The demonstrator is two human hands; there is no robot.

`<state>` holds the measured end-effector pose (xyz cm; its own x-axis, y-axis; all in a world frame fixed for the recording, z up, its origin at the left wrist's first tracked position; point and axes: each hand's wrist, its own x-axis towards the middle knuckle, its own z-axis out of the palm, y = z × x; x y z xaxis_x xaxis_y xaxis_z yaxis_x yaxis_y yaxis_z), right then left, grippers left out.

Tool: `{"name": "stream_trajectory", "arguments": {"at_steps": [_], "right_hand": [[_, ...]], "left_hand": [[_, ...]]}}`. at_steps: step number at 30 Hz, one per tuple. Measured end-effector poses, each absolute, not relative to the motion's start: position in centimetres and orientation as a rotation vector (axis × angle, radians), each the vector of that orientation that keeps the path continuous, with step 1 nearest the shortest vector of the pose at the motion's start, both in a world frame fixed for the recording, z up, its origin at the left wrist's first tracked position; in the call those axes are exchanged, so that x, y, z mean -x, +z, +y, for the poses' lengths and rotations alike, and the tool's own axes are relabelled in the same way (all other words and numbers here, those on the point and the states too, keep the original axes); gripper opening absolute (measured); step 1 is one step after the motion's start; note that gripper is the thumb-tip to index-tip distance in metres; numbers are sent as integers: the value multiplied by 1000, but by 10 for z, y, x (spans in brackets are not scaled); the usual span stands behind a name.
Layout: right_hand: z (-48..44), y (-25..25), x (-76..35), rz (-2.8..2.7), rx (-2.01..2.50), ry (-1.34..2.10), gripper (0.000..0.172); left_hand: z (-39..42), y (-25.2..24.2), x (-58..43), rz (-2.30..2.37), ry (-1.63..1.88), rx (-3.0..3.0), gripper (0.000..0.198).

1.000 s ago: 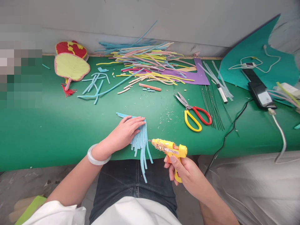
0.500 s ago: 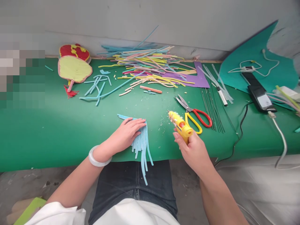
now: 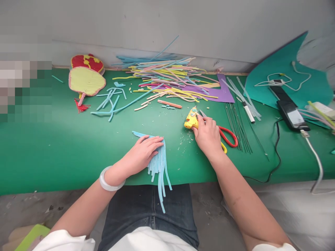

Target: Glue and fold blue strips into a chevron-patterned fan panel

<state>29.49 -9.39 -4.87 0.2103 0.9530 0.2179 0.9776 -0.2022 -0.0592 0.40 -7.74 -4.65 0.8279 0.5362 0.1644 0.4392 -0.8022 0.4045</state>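
Observation:
My left hand (image 3: 142, 153) lies flat, fingers stretched out, on a fringe of pale blue strips (image 3: 158, 164) at the table's front edge. Several longer strips hang past that edge. To the right, my right hand (image 3: 208, 136) has its fingers closed around part of a small yellow glue gun (image 3: 192, 119), which is low over or on the table; I cannot tell which. Bits of dried glue cling round its nozzle. Scissors (image 3: 229, 136) with red and yellow handles lie partly hidden under my right hand.
Behind are a heap of coloured strips (image 3: 167, 75), purple sheet (image 3: 226, 92) and loose blue strips (image 3: 112, 99). Two fan-shaped pieces, one yellow (image 3: 87, 81), lie left. Right are thin wires (image 3: 238, 129), a marker (image 3: 248, 112), clear sticks, a phone (image 3: 293, 113) and cables.
My right hand has moved forward and turned over, bringing the glue gun from near the front to beside the scissors' blades. My left hand stays on the blue strips.

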Motion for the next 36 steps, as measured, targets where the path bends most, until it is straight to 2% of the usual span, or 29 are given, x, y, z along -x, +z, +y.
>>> {"name": "stream_trajectory", "arguments": {"at_steps": [6, 8, 12, 16, 24, 30, 36], "right_hand": [[-106, -45, -284, -1800, 2233, -259, 52], [-122, -41, -269, -1776, 2128, -293, 46], [-149, -41, -231, -1840, 1908, 46, 24], [-153, -46, -210, -1862, 1873, 314, 19], [-147, -46, -201, -1845, 1887, 383, 23], [-148, -46, -201, -1884, 1873, 392, 37], [-140, -38, -207, -1994, 1862, 510, 43]], "left_hand": [[-79, -45, -5, 731, 455, -2650, 29], [-80, -45, -5, 736, 508, -2626, 27], [-80, -45, -5, 770, 560, -2591, 22], [-81, -43, -5, 780, 547, -2580, 22], [-80, -44, -5, 787, 552, -2590, 40], [-79, -46, -5, 769, 545, -2566, 52], [-79, -46, -5, 793, 526, -2544, 58]]}}
